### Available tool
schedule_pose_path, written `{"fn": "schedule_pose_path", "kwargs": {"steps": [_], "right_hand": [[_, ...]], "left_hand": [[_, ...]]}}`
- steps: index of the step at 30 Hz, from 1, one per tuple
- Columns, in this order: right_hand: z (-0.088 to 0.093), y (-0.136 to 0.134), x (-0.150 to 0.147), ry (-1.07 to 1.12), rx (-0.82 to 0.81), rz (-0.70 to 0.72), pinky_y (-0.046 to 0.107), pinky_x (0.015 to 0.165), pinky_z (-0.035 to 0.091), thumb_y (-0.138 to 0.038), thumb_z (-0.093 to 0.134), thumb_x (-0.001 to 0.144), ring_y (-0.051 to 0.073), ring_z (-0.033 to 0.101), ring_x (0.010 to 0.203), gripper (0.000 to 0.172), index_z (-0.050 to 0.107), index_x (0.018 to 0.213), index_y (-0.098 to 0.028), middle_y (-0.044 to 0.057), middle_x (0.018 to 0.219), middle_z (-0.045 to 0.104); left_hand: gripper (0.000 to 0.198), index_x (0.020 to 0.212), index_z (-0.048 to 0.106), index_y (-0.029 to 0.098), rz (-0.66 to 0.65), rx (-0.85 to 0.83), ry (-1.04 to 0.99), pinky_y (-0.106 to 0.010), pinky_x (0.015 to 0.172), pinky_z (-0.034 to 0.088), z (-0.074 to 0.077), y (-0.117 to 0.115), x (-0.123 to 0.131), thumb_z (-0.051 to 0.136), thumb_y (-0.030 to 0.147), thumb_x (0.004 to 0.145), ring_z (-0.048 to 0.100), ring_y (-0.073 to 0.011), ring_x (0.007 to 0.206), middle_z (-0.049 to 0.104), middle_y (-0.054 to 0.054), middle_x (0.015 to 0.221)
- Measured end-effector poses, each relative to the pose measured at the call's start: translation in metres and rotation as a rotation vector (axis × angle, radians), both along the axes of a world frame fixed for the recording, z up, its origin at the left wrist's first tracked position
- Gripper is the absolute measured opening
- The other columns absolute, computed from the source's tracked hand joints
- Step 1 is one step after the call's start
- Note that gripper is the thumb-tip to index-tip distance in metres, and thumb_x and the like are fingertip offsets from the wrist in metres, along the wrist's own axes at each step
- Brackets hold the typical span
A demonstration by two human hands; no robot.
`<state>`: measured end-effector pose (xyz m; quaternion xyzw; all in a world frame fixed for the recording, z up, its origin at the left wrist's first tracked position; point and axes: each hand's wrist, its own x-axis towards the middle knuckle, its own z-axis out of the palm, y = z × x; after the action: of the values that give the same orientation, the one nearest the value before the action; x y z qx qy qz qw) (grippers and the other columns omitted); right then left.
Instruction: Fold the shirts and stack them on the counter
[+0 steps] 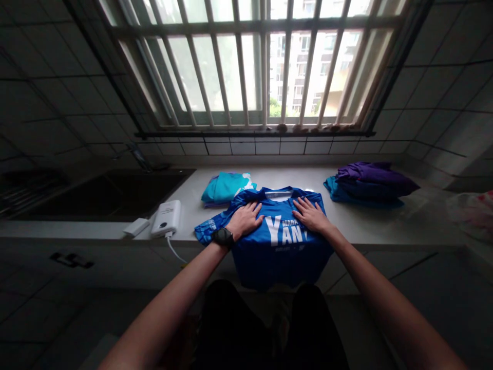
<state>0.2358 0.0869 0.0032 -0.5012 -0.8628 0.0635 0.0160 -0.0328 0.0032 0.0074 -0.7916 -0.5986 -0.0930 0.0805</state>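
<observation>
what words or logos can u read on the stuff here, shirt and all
"YAN": big white letters on the blue T-shirt; anything after the N can't be made out.
"MARA": small white letters beside the top of those big letters.
Small white line under "YAN": too small to read.
Sleeve print on the same shirt: too blurred to read.
White print on the teal garment: folded away, unreadable.

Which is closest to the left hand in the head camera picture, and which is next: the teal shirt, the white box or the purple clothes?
1. Teal shirt: just ahead of the left hand.
2. White box: off to the hand's left side.
3. Purple clothes: far off to the right.
</observation>
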Motion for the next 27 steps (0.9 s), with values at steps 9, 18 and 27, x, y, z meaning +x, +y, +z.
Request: {"fn": "schedule_pose_path", "kwargs": {"steps": [9, 18, 27], "right_hand": [[-0.007, 0.001, -0.003, 0.059, -0.001, -0.004, 0.054, 0.125, 0.014, -0.051, 0.027, 0.104, 0.025, 0.013, 0.157, 0.062, 0.027, 0.162, -0.027, 0.003, 0.170, 0.019], [-0.012, 0.004, -0.004, 0.093, 0.021, 0.014, 0.057, 0.124, 0.017, -0.054, 0.026, 0.103, 0.029, 0.017, 0.156, 0.065, 0.030, 0.161, -0.026, 0.004, 0.169, 0.022], [-0.009, 0.003, -0.003, 0.070, 0.027, 0.030, 0.057, 0.124, 0.018, -0.054, 0.022, 0.102, 0.028, 0.016, 0.157, 0.067, 0.029, 0.161, -0.024, 0.005, 0.169, 0.021]], "left_hand": [[0.027, 0.111, 0.066, 0.017, 0.076, -0.009, 0.260, -0.038, 0.091, 0.050, 0.030, -0.035, -0.047, 0.044, 0.021, 0.097, 0.062, -0.0287, 0.112, 0.066, -0.015, 0.117], [0.023, 0.075, 0.060, 0.021, 0.389, -0.271, -0.207, -0.032, 0.074, 0.051, 0.033, -0.059, -0.119, 0.068, 0.043, 0.078, 0.065, -0.0231, 0.079, 0.066, -0.005, 0.082], [0.012, 0.080, 0.052, 0.022, 0.764, -0.113, -0.657, -0.028, 0.065, 0.045, 0.056, -0.051, -0.122, 0.056, 0.031, 0.088, 0.066, -0.0238, 0.081, 0.060, -0.001, 0.068]]}}
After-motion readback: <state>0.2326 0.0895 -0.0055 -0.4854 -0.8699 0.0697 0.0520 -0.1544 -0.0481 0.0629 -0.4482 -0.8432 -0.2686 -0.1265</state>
